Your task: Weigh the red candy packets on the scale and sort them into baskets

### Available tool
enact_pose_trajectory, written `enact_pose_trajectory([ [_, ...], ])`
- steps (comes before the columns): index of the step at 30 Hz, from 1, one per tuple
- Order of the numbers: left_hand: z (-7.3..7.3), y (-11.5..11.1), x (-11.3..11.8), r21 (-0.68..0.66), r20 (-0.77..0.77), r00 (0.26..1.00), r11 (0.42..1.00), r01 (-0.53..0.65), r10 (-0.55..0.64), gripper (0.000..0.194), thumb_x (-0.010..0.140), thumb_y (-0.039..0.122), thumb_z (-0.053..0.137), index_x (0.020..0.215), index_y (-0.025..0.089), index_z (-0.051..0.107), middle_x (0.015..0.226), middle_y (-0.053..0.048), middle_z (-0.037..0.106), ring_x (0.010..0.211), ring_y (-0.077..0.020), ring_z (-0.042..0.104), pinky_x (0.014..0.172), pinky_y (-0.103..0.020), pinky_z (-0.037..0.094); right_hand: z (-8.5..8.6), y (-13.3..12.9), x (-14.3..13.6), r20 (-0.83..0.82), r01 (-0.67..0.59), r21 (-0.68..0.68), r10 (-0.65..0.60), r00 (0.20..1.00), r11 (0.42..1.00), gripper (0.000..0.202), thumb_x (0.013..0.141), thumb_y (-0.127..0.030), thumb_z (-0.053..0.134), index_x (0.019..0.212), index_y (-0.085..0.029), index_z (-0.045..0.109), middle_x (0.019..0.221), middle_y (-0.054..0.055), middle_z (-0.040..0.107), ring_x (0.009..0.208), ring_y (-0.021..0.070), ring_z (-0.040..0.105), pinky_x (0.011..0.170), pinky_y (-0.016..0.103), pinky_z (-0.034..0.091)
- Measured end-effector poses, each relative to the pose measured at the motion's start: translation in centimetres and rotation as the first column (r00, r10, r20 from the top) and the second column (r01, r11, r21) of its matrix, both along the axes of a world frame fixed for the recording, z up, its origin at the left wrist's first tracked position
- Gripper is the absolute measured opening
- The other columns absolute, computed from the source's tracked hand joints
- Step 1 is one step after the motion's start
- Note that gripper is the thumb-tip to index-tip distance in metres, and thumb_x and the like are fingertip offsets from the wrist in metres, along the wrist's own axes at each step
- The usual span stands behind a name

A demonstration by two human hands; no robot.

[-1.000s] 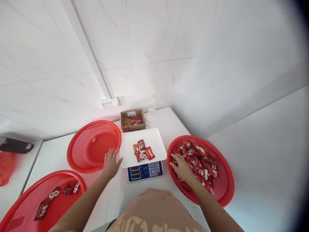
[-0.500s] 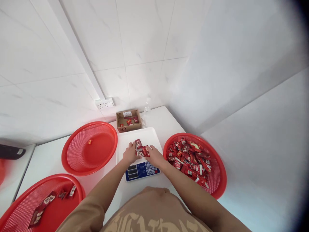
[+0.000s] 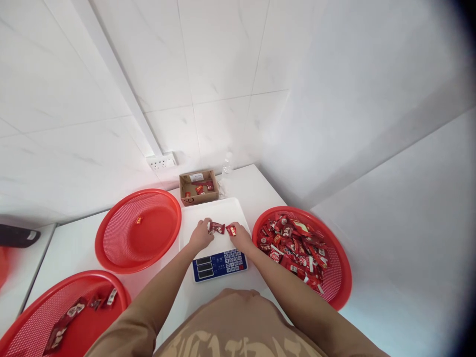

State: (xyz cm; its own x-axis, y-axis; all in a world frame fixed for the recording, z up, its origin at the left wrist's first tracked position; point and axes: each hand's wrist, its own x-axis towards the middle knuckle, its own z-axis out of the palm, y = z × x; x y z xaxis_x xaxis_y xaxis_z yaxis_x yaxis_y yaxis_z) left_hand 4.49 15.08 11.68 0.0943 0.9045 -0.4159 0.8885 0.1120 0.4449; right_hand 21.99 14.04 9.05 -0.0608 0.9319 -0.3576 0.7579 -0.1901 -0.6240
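Note:
Over the white pan (image 3: 223,210) of a digital scale (image 3: 219,265), both my hands are at work. My left hand (image 3: 201,235) is closed on dark red snack packets (image 3: 216,227), one of which sticks out to the right. A smaller bright red packet (image 3: 231,230) is pinched in my right hand (image 3: 241,239), a little apart from the others. My fingers partly cover the packets, so their exact number is hidden.
At right stands a red basket (image 3: 344,277) heaped with red packets. Two more red baskets, one upper left (image 3: 111,258) and one lower left (image 3: 122,292), hold few packets. A cardboard box (image 3: 199,199) and a clear bottle (image 3: 227,166) stand behind the scale.
My hands have moved apart slightly, and the packets between them are now split: the dark ones at my left hand, a bright red one in my right.

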Motion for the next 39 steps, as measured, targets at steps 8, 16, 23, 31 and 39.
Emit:
enact_pose_trajectory([
  [8,-1.0,1.4,1.2,-0.050,0.185,0.982,0.998,-0.026,0.035,0.040,0.065,0.008,0.058,0.104,0.018,0.058,0.116,-0.011,0.044,0.100,-0.0257,0.055,0.092,-0.039,0.038,-0.4,-0.4,-1.2,-0.280,0.016,-0.010,-0.018,0.960,1.000,0.054,0.071,-0.009,0.051,0.124,-0.020,0.048,0.118,0.006,0.058,0.107,0.0186,0.055,0.090,0.031,0.043],
  [16,-0.2,-0.2,1.1,-0.324,0.579,0.753,0.935,-0.141,0.314,0.029,0.075,0.026,0.060,0.102,0.018,0.054,0.105,-0.009,0.056,0.092,-0.0199,0.059,0.078,-0.035,0.051,0.5,-1.2,-1.8,-0.744,0.145,-0.320,-0.343,0.573,0.936,0.054,0.072,-0.019,0.053,0.124,-0.026,0.043,0.132,0.005,0.047,0.095,0.0154,0.060,0.079,0.032,0.052],
  [23,1.3,-3.0,0.5,-0.561,0.751,0.391,0.826,-0.047,0.532,0.044,0.078,0.046,0.059,0.117,0.028,0.047,0.105,-0.004,0.060,0.092,-0.0169,0.062,0.080,-0.038,0.052,2.3,-2.4,-2.4,-0.659,0.002,0.093,0.060,0.750,0.996,0.041,0.082,-0.025,0.045,0.123,-0.024,0.051,0.124,0.006,0.056,0.103,0.0195,0.059,0.090,0.040,0.047],
  [31,2.2,-5.6,-0.3,-0.725,0.687,-0.078,0.675,-0.135,0.722,0.019,0.078,0.029,0.064,0.094,0.025,0.056,0.080,0.005,0.061,0.069,-0.0073,0.060,0.074,-0.026,0.052,5.8,-4.7,-3.5,-0.388,-0.239,0.277,0.336,0.858,0.931,0.056,0.089,-0.022,0.039,0.143,-0.021,0.025,0.138,0.011,0.047,0.124,0.0225,0.046,0.102,0.043,0.037],
  [39,5.5,-5.3,-4.5,-0.705,0.683,-0.126,0.605,-0.371,0.719,0.009,0.083,0.013,0.054,0.088,0.019,0.059,0.089,-0.004,0.066,0.068,-0.0095,0.062,0.048,-0.014,0.047,7.3,-6.5,-2.3,-0.373,-0.271,0.359,0.404,0.836,0.893,0.068,0.082,-0.022,0.052,0.143,-0.027,0.024,0.145,0.006,0.036,0.126,0.0215,0.041,0.104,0.041,0.034],
])
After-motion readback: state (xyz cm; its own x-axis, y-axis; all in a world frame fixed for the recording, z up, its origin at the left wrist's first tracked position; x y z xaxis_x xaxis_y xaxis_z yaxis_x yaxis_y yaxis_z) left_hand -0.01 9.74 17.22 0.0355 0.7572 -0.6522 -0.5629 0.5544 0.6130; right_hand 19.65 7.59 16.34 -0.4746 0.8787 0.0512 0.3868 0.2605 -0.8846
